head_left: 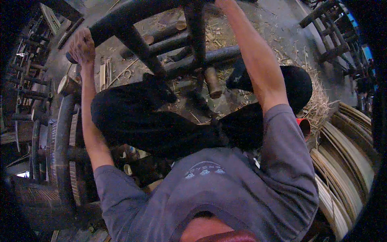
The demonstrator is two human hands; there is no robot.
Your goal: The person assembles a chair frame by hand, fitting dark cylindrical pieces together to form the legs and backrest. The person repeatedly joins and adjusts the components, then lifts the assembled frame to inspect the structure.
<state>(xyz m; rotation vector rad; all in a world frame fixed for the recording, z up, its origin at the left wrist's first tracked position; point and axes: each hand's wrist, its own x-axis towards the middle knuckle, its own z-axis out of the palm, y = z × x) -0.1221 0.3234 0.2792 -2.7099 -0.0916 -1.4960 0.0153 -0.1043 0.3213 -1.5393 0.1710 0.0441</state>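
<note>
A dark frame of thick, round poles (133, 17), which looks like bamboo furniture, stands over the floor in front of my legs. My left hand (82, 46) is wrapped round the left end of its long curved top pole. From that pole two slanting legs (135, 44) run down to a lower crossbar (223, 55). My right arm stretches forward, and my right hand (222, 3) is beside the top pole at the picture's upper edge. Most of that hand is cut off and its fingers do not show, so its grip is unclear.
Cut bamboo pieces (212, 82) and shavings (219, 34) litter the floor. Bundled pale strips (338, 165) curve along my right, near a red tubular object (303, 128). Dark bamboo furniture (62, 149) crowds my left; another frame (330, 34) stands far right.
</note>
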